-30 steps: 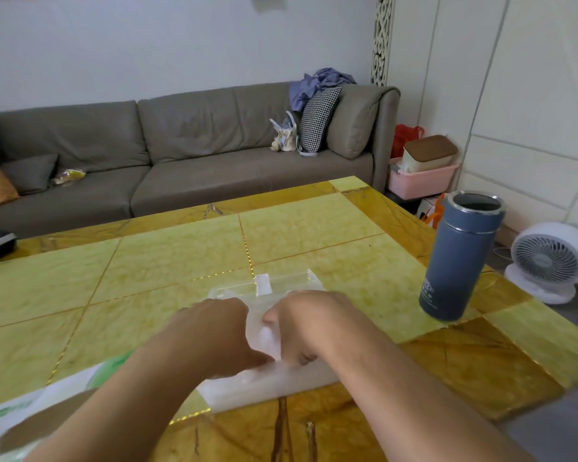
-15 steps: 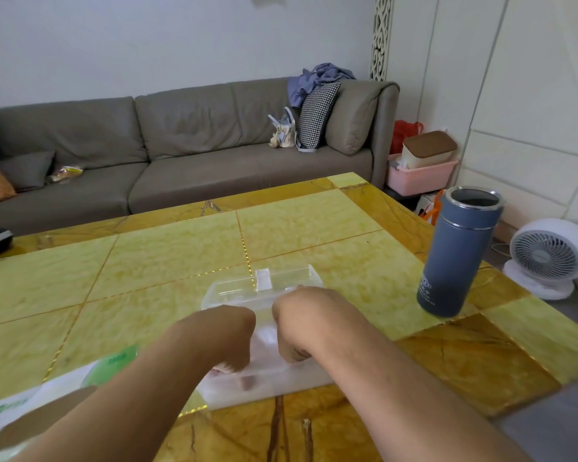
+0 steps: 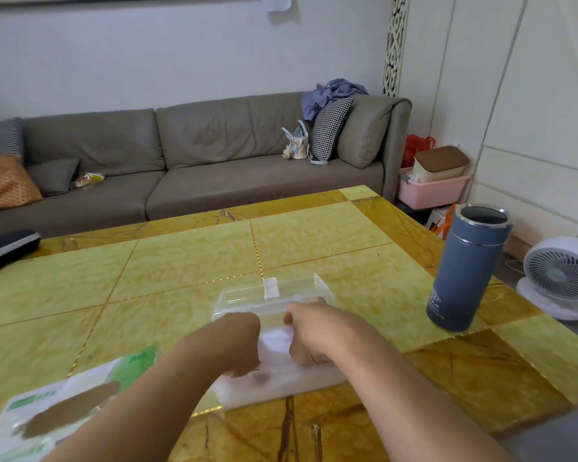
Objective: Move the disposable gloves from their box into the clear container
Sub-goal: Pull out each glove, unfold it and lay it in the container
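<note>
The clear container (image 3: 317, 383) lies on the yellow table (image 3: 187, 261) in front of me, its clear lid (image 3: 274, 291) hinged up at the far side. A whitish wad of disposable gloves (image 3: 276, 345) fills its inside. My left hand (image 3: 237, 345) and my right hand (image 3: 311, 335) are both down in the container, fingers curled and pressing on the gloves; the fingertips are hidden. The white and green glove box (image 3: 47, 411) lies at the near left, partly behind my left forearm.
A tall blue-grey flask (image 3: 466, 271) stands open on the table's right side, close to the edge. A dark flat object (image 3: 7, 245) lies at the far left edge. Beyond the table is a grey sofa (image 3: 194, 161); a white fan (image 3: 561, 278) sits on the floor at right.
A second ago a tuft of gloves stood up between my hands; both hands have pushed it down into the container, and the lid shows more.
</note>
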The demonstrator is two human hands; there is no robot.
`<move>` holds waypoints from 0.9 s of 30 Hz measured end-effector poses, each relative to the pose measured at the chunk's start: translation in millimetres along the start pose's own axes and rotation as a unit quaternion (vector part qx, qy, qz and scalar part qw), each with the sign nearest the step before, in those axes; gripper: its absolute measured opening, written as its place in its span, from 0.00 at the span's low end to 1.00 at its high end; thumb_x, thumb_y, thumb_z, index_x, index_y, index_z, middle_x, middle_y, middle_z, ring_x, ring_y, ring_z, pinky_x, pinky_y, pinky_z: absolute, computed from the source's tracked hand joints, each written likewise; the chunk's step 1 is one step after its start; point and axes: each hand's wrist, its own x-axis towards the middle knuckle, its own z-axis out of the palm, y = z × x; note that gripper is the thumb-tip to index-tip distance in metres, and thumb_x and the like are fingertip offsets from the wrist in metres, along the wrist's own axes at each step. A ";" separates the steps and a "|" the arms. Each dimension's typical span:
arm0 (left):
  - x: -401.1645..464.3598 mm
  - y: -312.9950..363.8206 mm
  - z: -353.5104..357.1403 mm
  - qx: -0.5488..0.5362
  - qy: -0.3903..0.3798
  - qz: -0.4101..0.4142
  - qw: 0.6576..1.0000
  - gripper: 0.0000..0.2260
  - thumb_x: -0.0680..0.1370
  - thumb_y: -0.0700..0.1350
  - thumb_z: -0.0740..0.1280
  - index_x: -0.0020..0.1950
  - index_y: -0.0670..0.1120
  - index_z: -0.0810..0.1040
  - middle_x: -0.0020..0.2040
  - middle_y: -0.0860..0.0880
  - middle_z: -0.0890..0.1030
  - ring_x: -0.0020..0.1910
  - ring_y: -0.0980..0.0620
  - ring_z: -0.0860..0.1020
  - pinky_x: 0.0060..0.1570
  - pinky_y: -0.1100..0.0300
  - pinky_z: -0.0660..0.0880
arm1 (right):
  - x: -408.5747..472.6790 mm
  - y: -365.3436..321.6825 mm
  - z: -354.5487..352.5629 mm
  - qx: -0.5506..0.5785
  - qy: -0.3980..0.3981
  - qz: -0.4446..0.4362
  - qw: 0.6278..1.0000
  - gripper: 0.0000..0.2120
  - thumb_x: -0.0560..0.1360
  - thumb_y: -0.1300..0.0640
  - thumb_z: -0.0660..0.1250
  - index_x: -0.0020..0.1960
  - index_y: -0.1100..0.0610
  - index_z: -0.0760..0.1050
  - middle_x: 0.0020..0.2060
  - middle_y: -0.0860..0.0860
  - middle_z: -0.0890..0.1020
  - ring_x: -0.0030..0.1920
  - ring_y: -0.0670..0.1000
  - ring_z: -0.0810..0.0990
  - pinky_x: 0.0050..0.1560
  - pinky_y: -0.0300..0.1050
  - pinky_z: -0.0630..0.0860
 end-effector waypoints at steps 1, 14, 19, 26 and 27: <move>-4.4 -2.8 -4.4 -0.005 -0.009 0.011 1.000 0.06 0.82 0.47 0.65 0.49 0.47 0.71 0.40 0.52 0.73 0.39 0.52 0.73 0.38 0.62 0.68 | -0.2 0.4 1.0 0.006 0.001 0.000 1.000 0.35 0.79 0.65 0.60 0.84 0.53 0.56 0.81 0.60 0.53 0.61 0.60 0.81 0.63 0.57 0.80; -89.1 -21.8 6.3 -0.197 0.250 0.154 0.936 0.11 0.85 0.55 0.57 0.65 0.63 0.74 0.56 0.67 0.76 0.53 0.65 0.76 0.51 0.64 0.76 | -23.1 2.7 5.9 0.015 0.183 -0.060 0.981 0.09 0.80 0.56 0.66 0.59 0.55 0.77 0.49 0.51 0.81 0.46 0.52 0.83 0.38 0.46 0.75; -83.3 -10.4 41.6 -0.102 0.213 0.163 0.958 0.18 0.84 0.64 0.51 0.68 0.59 0.68 0.62 0.58 0.76 0.61 0.55 0.76 0.56 0.58 0.74 | -17.4 -0.2 13.7 0.024 0.158 -0.037 0.986 0.13 0.76 0.52 0.70 0.59 0.54 0.77 0.51 0.50 0.80 0.46 0.53 0.83 0.47 0.48 0.82; -68.0 -4.7 41.3 -0.011 0.156 0.145 0.977 0.17 0.86 0.60 0.51 0.59 0.50 0.71 0.55 0.49 0.78 0.54 0.45 0.77 0.51 0.51 0.73 | -15.6 -2.9 10.6 0.022 0.139 -0.007 0.990 0.14 0.75 0.53 0.71 0.58 0.55 0.79 0.50 0.50 0.81 0.48 0.53 0.84 0.50 0.50 0.82; -67.6 -2.8 39.3 -0.010 0.153 0.148 0.977 0.17 0.86 0.60 0.51 0.58 0.49 0.71 0.54 0.48 0.78 0.53 0.45 0.78 0.51 0.50 0.74 | -16.6 -3.7 10.4 0.018 0.138 -0.004 0.990 0.14 0.75 0.52 0.71 0.59 0.55 0.79 0.51 0.51 0.81 0.49 0.53 0.84 0.51 0.51 0.82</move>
